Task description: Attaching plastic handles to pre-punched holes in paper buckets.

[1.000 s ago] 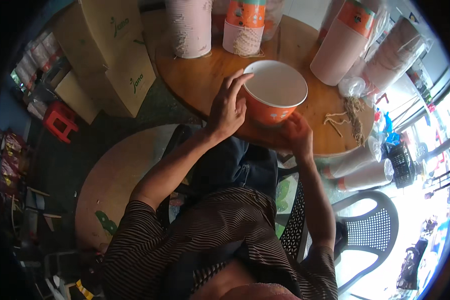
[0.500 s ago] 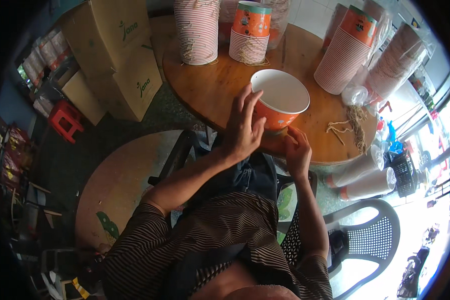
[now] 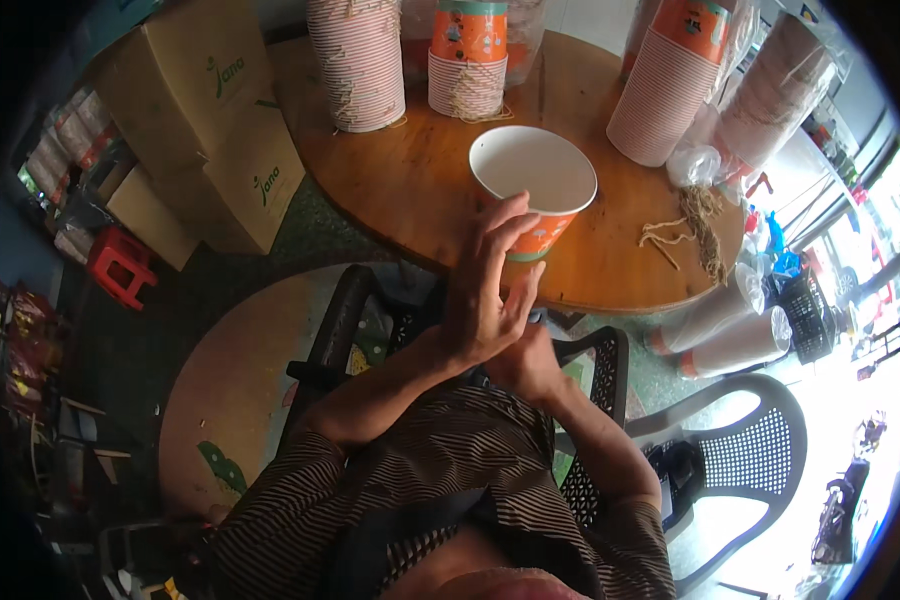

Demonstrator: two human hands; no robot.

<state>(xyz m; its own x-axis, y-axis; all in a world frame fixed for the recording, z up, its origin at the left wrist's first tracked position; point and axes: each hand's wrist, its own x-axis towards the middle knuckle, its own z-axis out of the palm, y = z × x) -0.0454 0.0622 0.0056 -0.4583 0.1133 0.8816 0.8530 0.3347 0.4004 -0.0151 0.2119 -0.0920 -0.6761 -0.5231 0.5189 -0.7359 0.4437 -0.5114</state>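
Looking on, I see the tub [image 3: 542, 178] on the table [image 3: 390, 185], near the edge. The left hand [image 3: 485, 295] is before it, fingers spread; the right hand [image 3: 526, 362], close by, is partly hidden, and I cannot tell its grip.

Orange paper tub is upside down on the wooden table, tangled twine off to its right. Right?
Not quite: the head view shows the orange paper tub mouth up on the wooden table, tangled twine off to its right.
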